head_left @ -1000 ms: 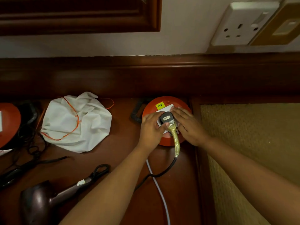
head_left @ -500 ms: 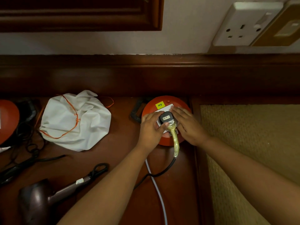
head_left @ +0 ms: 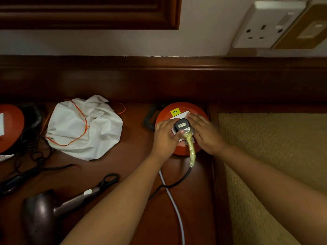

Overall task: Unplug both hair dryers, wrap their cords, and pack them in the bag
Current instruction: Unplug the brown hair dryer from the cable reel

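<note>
A black plug (head_left: 180, 124) sits in the white socket face of an orange extension reel (head_left: 182, 106). My left hand (head_left: 164, 138) grips the plug from the left, with the thumb under its lower edge. My right hand (head_left: 203, 134) presses flat on the reel just right of the plug, fingers straight. The plug's cord (head_left: 191, 151) is wrapped in yellowish tape, then runs black toward my left forearm. A dark brown hair dryer (head_left: 40, 213) lies at the lower left. A white drawstring bag (head_left: 92, 131) with an orange cord lies left of the reel.
A second orange reel (head_left: 10, 126) with tangled black cords (head_left: 35, 152) sits at the far left beside another dark appliance (head_left: 10, 184). A white cable (head_left: 175, 207) runs toward me. A woven mat (head_left: 274, 165) lies on the right. An unused wall socket (head_left: 265, 27) is up right.
Both hands stay at the plug on the reel. Only the view has drifted slightly.
</note>
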The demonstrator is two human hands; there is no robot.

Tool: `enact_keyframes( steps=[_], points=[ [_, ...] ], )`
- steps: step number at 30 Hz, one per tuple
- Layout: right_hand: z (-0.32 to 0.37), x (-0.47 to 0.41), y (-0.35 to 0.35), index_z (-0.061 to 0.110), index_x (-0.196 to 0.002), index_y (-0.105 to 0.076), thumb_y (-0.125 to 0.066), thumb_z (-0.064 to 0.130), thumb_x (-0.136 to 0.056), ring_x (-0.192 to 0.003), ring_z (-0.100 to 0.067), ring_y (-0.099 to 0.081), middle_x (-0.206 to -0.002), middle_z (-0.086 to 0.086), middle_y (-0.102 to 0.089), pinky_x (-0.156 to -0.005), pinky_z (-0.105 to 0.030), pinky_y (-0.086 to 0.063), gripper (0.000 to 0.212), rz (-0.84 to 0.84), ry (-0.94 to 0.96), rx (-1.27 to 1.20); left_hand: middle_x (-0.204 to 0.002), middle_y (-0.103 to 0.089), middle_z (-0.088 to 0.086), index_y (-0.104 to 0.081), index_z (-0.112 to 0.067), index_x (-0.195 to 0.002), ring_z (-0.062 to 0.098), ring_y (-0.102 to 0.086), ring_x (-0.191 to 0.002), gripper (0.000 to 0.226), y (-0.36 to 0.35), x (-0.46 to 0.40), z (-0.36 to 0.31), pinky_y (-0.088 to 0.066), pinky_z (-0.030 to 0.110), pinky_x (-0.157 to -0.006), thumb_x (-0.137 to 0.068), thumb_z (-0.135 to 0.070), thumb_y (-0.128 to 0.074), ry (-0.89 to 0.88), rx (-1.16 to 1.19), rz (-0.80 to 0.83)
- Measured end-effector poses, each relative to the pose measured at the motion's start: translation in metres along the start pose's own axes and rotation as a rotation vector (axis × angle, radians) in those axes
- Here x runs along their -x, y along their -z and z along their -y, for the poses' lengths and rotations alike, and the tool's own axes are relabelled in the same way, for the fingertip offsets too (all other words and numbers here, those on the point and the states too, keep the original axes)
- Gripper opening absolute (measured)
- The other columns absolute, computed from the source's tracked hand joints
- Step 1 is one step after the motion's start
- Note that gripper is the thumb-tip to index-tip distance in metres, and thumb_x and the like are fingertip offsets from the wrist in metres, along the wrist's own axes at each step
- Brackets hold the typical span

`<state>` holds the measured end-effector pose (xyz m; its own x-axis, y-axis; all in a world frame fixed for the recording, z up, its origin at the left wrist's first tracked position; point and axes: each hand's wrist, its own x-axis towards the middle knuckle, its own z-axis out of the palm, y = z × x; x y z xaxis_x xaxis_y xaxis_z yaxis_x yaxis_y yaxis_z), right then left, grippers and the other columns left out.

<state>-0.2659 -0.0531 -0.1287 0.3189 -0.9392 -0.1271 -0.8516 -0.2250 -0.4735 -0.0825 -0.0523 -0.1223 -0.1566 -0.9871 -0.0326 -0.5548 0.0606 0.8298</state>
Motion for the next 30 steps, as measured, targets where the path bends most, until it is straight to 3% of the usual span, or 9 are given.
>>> enact_keyframes(
  steps=[4,10,13,16,18,20,26,30],
  points=[
    [0.011,-0.008,0.010,0.011,-0.142,-0.042,-0.020,0.033,-0.090,-0.137,-0.022,-0.030,-0.149,-0.004,-0.039,-0.113,-0.035,-0.026,0.060,-0.032,-0.047,-0.115,-0.122,-0.061,0.004,-0.060,-0.011,-0.128,0.015,-0.040,-0.117,0.055,0.002,0.000,-0.003,-0.028,0.021,-0.093,-0.083,-0.043,-0.058,0.004,-0.010,0.010],
    [0.018,-0.012,0.025,0.013,-0.138,-0.048,-0.037,0.003,-0.097,-0.139,-0.021,-0.028,-0.149,-0.005,-0.039,-0.111,-0.030,-0.021,0.043,0.010,-0.219,-0.443,-0.126,-0.059,0.007,-0.056,-0.010,-0.132,0.022,-0.040,-0.123,0.075,0.010,0.002,-0.007,-0.029,0.025,-0.098,-0.079,-0.062,-0.049,-0.003,-0.039,0.080],
    [0.028,-0.012,0.031,0.015,-0.137,-0.048,-0.040,-0.002,-0.092,-0.134,-0.022,-0.039,-0.145,-0.007,-0.043,-0.104,-0.030,-0.035,0.050,-0.016,-0.407,-0.734,-0.134,-0.054,0.007,-0.043,-0.012,-0.143,0.018,-0.036,-0.129,0.064,0.018,0.003,-0.011,-0.028,0.021,-0.099,-0.089,-0.042,-0.063,0.037,-0.020,0.145],
    [0.038,-0.010,0.033,0.017,-0.138,-0.048,-0.039,-0.005,-0.088,-0.131,-0.023,-0.044,-0.143,-0.006,-0.046,-0.102,-0.035,-0.042,0.055,-0.064,-0.492,-0.827,-0.136,-0.053,0.005,-0.029,-0.015,-0.150,0.009,-0.043,-0.121,0.063,0.028,0.001,-0.012,-0.033,0.009,-0.085,-0.094,-0.015,-0.059,0.121,0.068,0.198],
    [0.045,-0.004,0.031,0.017,-0.139,-0.046,-0.043,-0.002,-0.090,-0.133,-0.020,-0.042,-0.143,-0.004,-0.047,-0.100,-0.029,-0.039,0.052,-0.107,-0.487,-0.776,-0.139,-0.050,0.007,-0.028,-0.017,-0.150,0.018,-0.051,-0.121,0.062,0.034,0.001,-0.010,-0.042,0.017,-0.091,-0.094,-0.009,-0.055,0.098,0.035,0.205],
    [0.050,0.003,0.027,0.017,-0.140,-0.044,-0.051,0.007,-0.093,-0.134,-0.019,-0.041,-0.143,-0.004,-0.047,-0.101,-0.026,-0.036,0.049,-0.136,-0.432,-0.639,-0.143,-0.045,0.011,-0.031,-0.014,-0.148,0.027,-0.043,-0.131,0.061,0.037,0.003,-0.006,-0.039,0.032,-0.105,-0.092,-0.008,-0.054,0.017,-0.096,0.209],
    [0.060,0.017,0.021,0.011,-0.142,-0.040,-0.064,0.020,-0.088,-0.126,-0.020,-0.047,-0.137,-0.009,-0.050,-0.094,-0.023,-0.037,0.060,-0.147,-0.267,-0.393,-0.157,-0.025,0.007,-0.024,-0.016,-0.151,0.025,-0.016,-0.147,0.075,0.037,0.003,0.008,-0.022,0.047,-0.117,-0.087,-0.028,-0.061,-0.103,-0.405,0.309],
    [0.066,0.014,0.017,0.007,-0.136,-0.045,-0.069,0.026,-0.085,-0.121,-0.022,-0.049,-0.130,-0.010,-0.053,-0.089,-0.021,-0.035,0.060,-0.174,-0.276,-0.319,-0.163,-0.006,-0.001,-0.011,-0.022,-0.154,0.018,0.001,-0.149,0.084,0.040,-0.001,0.015,-0.010,0.045,-0.120,-0.090,-0.047,-0.058,-0.129,-0.507,0.391]
  ],
)
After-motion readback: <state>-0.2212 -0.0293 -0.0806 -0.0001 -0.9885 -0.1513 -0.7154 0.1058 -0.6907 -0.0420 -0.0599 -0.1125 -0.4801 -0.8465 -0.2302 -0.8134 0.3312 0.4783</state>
